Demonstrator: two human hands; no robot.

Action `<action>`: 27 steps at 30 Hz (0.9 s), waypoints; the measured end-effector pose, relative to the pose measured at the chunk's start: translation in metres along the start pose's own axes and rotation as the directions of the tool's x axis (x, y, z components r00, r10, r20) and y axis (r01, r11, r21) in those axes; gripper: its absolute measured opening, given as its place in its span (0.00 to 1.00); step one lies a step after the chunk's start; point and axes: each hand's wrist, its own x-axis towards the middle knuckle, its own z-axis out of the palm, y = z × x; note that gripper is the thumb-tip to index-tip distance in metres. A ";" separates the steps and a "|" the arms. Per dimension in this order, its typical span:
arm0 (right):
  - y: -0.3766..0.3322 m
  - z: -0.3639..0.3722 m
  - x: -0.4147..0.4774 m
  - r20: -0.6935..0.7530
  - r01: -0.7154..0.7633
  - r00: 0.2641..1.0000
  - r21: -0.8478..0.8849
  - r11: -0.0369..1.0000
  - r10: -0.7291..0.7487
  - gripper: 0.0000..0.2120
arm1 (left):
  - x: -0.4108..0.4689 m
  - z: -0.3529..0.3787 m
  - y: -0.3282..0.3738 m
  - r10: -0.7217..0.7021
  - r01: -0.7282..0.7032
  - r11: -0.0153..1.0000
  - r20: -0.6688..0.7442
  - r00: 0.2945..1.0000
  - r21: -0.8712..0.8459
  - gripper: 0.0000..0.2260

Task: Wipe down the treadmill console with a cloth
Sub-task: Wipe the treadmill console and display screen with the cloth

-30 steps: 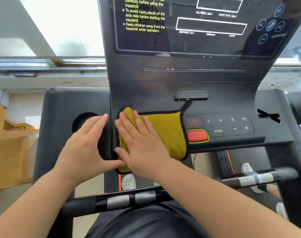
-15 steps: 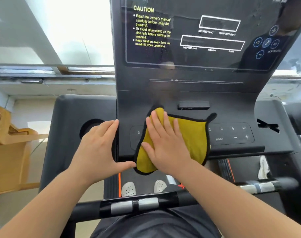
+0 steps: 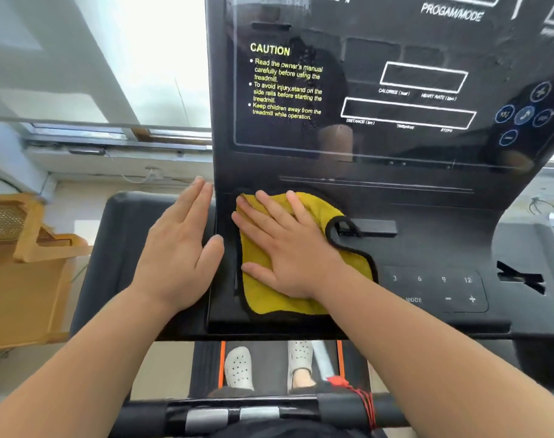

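The black treadmill console [image 3: 427, 241] fills the middle and right of the head view, with a glossy display panel above and a button pad [image 3: 433, 289] at lower right. A yellow cloth [image 3: 278, 298] with black trim lies flat on the console's left part. My right hand [image 3: 285, 248] presses flat on the cloth, fingers spread and pointing up-left. My left hand [image 3: 180, 248] rests flat against the console's left edge, fingers straight, holding nothing. The cloth covers the buttons under it.
A black handlebar [image 3: 237, 415] with silver grip sensors crosses the bottom. Below the console are the belt and two feet in white clogs [image 3: 239, 368]. A red safety cord [image 3: 361, 396] hangs at the bar. A wooden chair [image 3: 26, 270] stands at left, under a window.
My right hand slid the cloth right, then back left and up toward the console's upper left. My left hand moved up along the console's left edge. The view came closer.
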 end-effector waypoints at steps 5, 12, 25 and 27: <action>0.007 -0.002 0.002 -0.047 -0.029 0.999 -0.069 0.997 0.025 0.37 | -0.002 0.005 0.002 -0.042 0.041 0.998 -0.011 0.999 -0.039 0.34; -0.047 0.010 -0.022 0.094 -0.121 0.989 0.117 0.986 0.110 0.40 | -0.017 0.011 -0.006 -0.106 0.109 0.987 0.031 0.994 -0.117 0.35; -0.049 0.013 -0.054 0.136 -0.509 0.860 0.140 0.849 0.492 0.42 | -0.024 0.003 -0.008 0.000 0.002 0.996 0.021 1.000 -0.089 0.29; -0.066 0.012 -0.041 0.131 -0.510 0.860 0.157 0.846 0.494 0.43 | -0.031 0.001 -0.012 -0.010 0.012 0.998 0.031 0.999 -0.065 0.28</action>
